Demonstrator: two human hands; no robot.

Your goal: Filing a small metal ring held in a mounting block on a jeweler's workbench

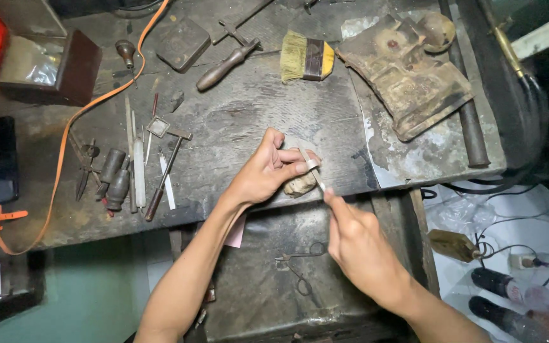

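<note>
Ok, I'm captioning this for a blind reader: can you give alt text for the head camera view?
Seen from above, a person's left hand pinches a small metal ring against a worn bench peg while the right hand works it with a thin file. The scarred wooden workbench holds a small hammer, a brush and an orange strap.

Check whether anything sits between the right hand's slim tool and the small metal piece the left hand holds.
Nothing visible does. The right hand brings its slim tool straight onto the metal piece pinched in the left hand.
</note>
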